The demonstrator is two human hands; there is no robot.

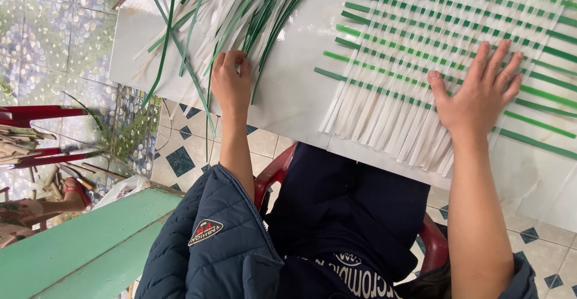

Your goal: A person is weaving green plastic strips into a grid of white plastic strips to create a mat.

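Observation:
A woven mat (421,46) of white and green strips lies on a white table (294,94). My right hand (478,88) rests flat on the mat's near edge, fingers spread, pressing it down. A loose pile of green and white strips (234,16) fans out at the table's left. My left hand (231,82) lies at the foot of that pile, its fingers curled on the ends of some strips.
I sit on a red plastic chair (270,179), in a dark blue jacket (204,239). A green bench (90,245) stands at lower left. Red chair legs and bundled strips (24,146) lie on the tiled floor (54,28) at left.

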